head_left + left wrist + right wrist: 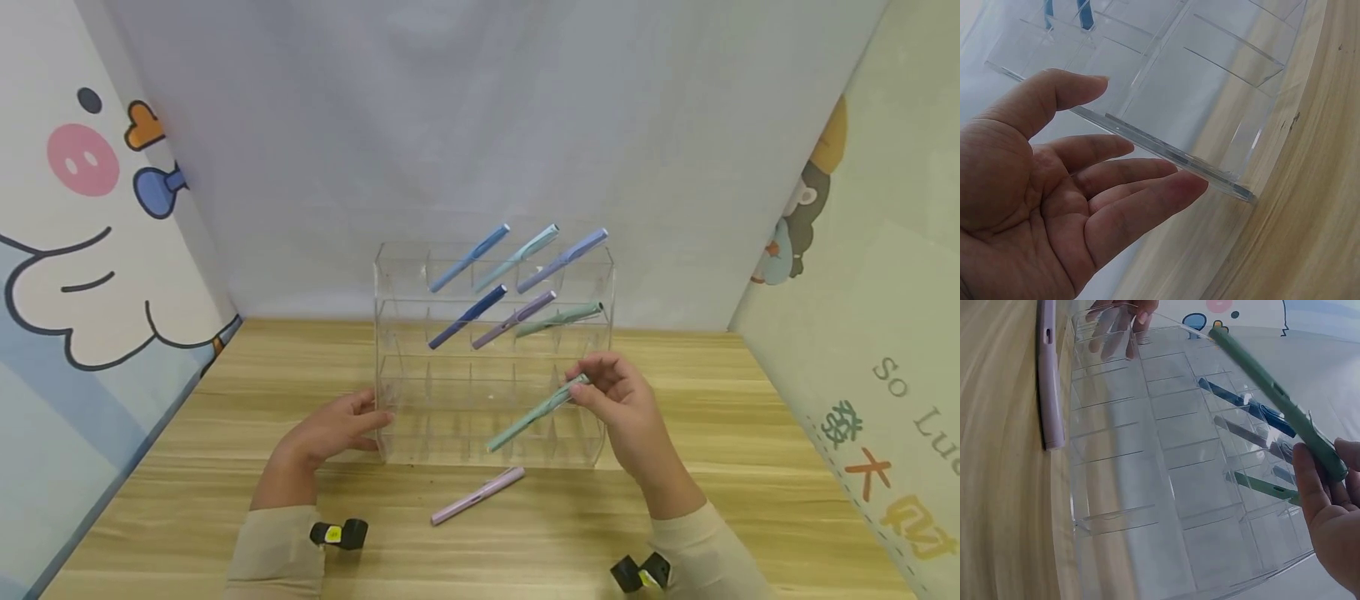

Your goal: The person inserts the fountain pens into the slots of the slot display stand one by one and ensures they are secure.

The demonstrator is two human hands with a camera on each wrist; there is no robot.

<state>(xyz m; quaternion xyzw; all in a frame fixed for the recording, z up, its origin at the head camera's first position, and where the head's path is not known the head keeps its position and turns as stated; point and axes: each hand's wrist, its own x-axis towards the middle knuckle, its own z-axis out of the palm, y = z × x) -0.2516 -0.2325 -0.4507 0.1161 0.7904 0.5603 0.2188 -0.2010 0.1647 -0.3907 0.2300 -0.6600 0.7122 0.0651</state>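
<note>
A clear acrylic pen rack (491, 392) with several tiers of compartments stands on the table. My right hand (626, 408) pinches a green pen (536, 414) by its upper end, between thumb and fingers. The pen slants in front of the lower tiers, its other end pointing down to the left. In the right wrist view the green pen (1272, 394) is apart from the pens in the rack. My left hand (337, 429) is at the rack's left side panel, fingers loosely extended along the outside and thumb by the front edge. In the left wrist view the palm (1016, 206) holds nothing.
A pale pink pen (477, 497) lies on the wooden table (300, 358) before the rack. Blue, light blue and periwinkle pens (562, 261) lean in the top tier. Below them lean navy, purple and sage green pens (558, 319). A pale curtain (480, 125) hangs behind.
</note>
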